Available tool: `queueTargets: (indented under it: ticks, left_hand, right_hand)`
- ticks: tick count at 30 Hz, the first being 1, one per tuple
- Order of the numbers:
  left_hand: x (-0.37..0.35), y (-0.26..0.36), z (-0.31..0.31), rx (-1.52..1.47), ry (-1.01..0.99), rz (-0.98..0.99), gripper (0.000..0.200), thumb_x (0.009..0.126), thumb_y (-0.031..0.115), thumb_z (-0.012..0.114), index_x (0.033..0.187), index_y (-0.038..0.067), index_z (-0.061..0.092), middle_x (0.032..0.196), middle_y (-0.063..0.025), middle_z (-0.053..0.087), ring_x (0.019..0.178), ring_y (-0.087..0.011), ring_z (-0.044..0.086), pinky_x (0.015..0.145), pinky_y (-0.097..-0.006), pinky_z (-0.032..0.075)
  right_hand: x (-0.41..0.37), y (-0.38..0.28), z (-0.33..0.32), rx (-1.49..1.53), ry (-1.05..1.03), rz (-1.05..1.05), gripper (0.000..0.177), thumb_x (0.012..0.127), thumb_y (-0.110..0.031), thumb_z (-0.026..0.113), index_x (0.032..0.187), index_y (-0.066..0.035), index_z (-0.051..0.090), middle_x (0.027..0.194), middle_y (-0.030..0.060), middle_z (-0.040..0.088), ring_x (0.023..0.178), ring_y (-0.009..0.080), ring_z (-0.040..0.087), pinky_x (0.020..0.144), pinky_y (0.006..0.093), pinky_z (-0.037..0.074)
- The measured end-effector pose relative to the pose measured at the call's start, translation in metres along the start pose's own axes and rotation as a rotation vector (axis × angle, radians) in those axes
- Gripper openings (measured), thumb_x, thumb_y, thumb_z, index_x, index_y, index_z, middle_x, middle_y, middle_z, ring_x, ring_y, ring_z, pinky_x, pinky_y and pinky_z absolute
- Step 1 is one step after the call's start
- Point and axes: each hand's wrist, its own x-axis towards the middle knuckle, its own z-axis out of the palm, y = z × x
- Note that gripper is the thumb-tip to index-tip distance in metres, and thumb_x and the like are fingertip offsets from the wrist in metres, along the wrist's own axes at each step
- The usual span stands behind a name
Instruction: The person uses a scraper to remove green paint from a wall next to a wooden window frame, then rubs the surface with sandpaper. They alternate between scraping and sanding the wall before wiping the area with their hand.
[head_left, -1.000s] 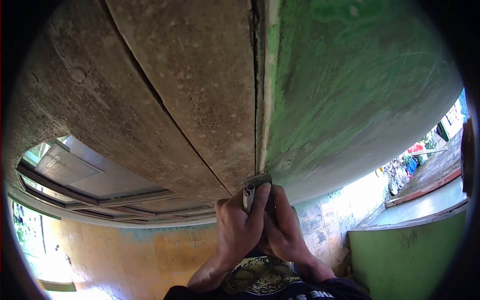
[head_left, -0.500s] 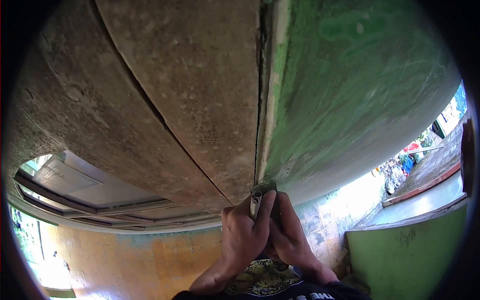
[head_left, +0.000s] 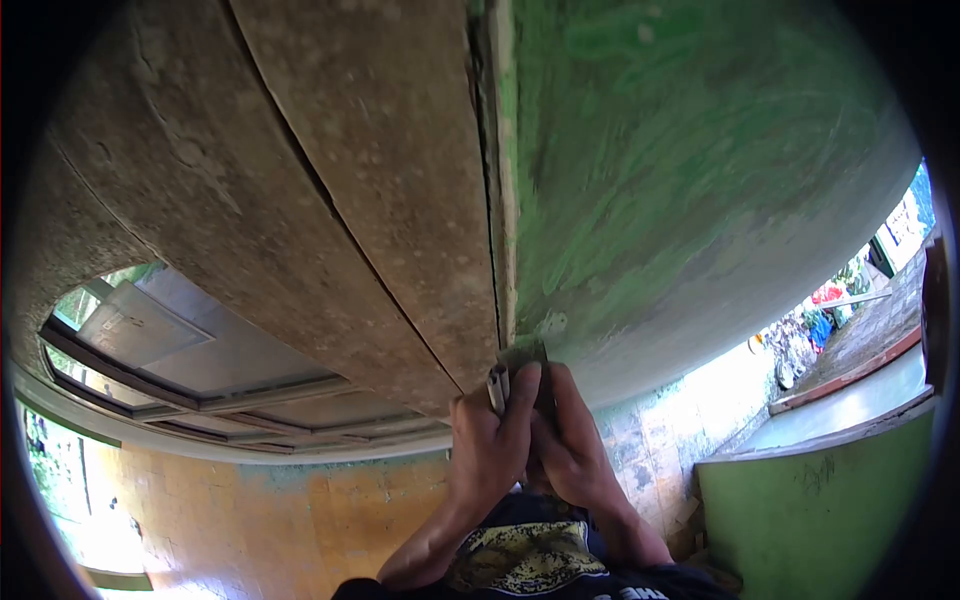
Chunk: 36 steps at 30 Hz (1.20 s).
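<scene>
Both of my hands are together at the lower middle of the view, raised against a green-painted surface (head_left: 650,200). Between them a flat, dull grey scraper blade (head_left: 523,352) meets the strip where the green paint borders brown boards (head_left: 390,150). My left hand (head_left: 487,435) is closed, its thumb lying along the blade. A pale narrow tube with an open end (head_left: 498,388) sticks up from the same grip. My right hand (head_left: 572,455) is closed against the blade's right side, its fingers partly hidden behind the left hand. A dark gap runs along the boards' edge.
Framed window panes (head_left: 290,395) are at the left, over a yellow-orange wall (head_left: 300,510). At the right stand a green low wall (head_left: 820,500) and a whitish tiled wall (head_left: 660,425). Colourful items (head_left: 825,300) show in bright light beyond.
My hands and the blade have moved slightly up along the edge of the green surface. The view has shifted a little, so the boards' gap and green edge appear further left above.
</scene>
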Motion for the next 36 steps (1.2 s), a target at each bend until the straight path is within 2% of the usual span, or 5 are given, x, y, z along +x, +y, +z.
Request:
queueTargets:
  ticks: [9,11,27,29,36]
  left_hand:
    - [-0.001,0.009,0.002,0.016,-0.03,-0.101,0.034,0.102,0.024,0.057,0.081,-0.002,0.061,0.067,0.0014,0.056,0.065,-0.0043,0.05,0.052,-0.0277,0.04]
    - [0.005,0.016,0.0,-0.007,-0.024,-0.075,0.035,0.101,0.025,0.058,0.08,-0.002,0.061,0.067,0.0013,0.056,0.064,-0.0042,0.05,0.051,-0.0276,0.04]
    - [0.005,0.019,0.002,0.002,-0.069,-0.103,0.033,0.101,0.025,0.058,0.081,-0.001,0.062,0.066,0.0025,0.056,0.063,-0.0049,0.049,0.052,-0.0269,0.04]
    - [0.004,0.014,0.005,-0.046,-0.058,-0.128,0.033,0.101,0.024,0.058,0.081,-0.001,0.062,0.066,0.0025,0.056,0.063,-0.005,0.049,0.052,-0.0269,0.039]
    - [0.001,0.014,0.004,-0.192,-0.092,-0.169,0.031,0.102,0.021,0.056,0.081,-0.001,0.06,0.072,0.002,0.058,0.067,-0.0052,0.049,0.054,-0.0267,0.04]
  right_hand:
    - [0.002,0.009,0.003,-0.015,0.03,-0.044,0.037,0.094,0.0,0.047,0.131,-0.003,0.038,0.1,0.0219,0.062,0.08,0.0325,0.063,0.07,0.0362,0.049]
    - [0.01,0.008,0.002,-0.143,0.07,-0.383,0.04,0.094,0.001,0.046,0.133,-0.003,0.036,0.098,0.0196,0.062,0.078,0.0292,0.062,0.068,0.0359,0.048]
    - [0.002,-0.012,-0.002,0.048,-0.01,-0.025,0.037,0.096,0.001,0.043,0.133,-0.003,0.037,0.094,0.0136,0.06,0.072,0.0183,0.057,0.063,0.0318,0.046]
    - [0.006,0.005,-0.003,-0.121,0.057,-0.36,0.037,0.096,0.001,0.044,0.132,-0.004,0.037,0.095,0.0117,0.061,0.066,0.0166,0.056,0.058,0.0298,0.045]
    - [-0.002,-0.021,-0.006,0.031,-0.034,0.063,0.035,0.095,0.001,0.045,0.129,-0.002,0.039,0.094,0.0149,0.06,0.073,0.0219,0.06,0.064,0.0333,0.047]
